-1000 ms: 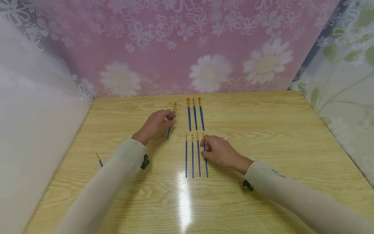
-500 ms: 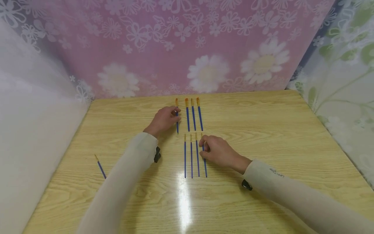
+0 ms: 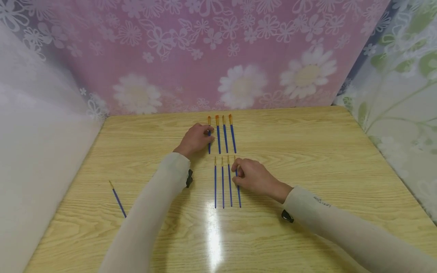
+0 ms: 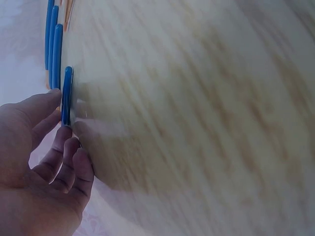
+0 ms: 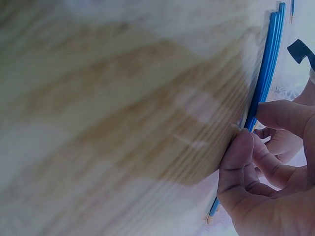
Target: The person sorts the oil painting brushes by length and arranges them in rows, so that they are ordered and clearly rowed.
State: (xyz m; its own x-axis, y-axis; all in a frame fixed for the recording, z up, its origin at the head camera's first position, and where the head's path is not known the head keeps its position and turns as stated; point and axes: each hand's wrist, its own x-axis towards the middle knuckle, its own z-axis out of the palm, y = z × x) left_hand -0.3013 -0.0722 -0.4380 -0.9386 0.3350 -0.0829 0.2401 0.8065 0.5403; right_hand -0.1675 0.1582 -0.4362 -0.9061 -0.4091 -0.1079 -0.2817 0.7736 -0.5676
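Note:
My left hand (image 3: 195, 139) pinches a blue-handled paintbrush (image 3: 209, 148) between thumb and fingers at the left end of the back row. That brush lies roughly parallel to three others with wider orange bristles, such as the flat brush (image 3: 219, 140) beside it. In the left wrist view, the held brush's handle (image 4: 68, 91) sticks out past the fingertips. Closer in, a front row holds several thin blue paintbrushes, including the leftmost one (image 3: 215, 185). At its right end, my right hand (image 3: 254, 176) has thumb and forefinger on the last thin paintbrush (image 3: 239, 197), partly covering it.
One more thin paintbrush (image 3: 118, 201) lies slanted at the left, its lower end next to my left sleeve (image 3: 143, 220). The wood-grain table (image 3: 307, 151) ends at a pink floral cloth (image 3: 191, 76) behind, with pale cloth at both sides.
My left hand has brought its paintbrush right and slightly back, straightening it from a slant to line up beside the back row. My right hand has stayed at the front row's end.

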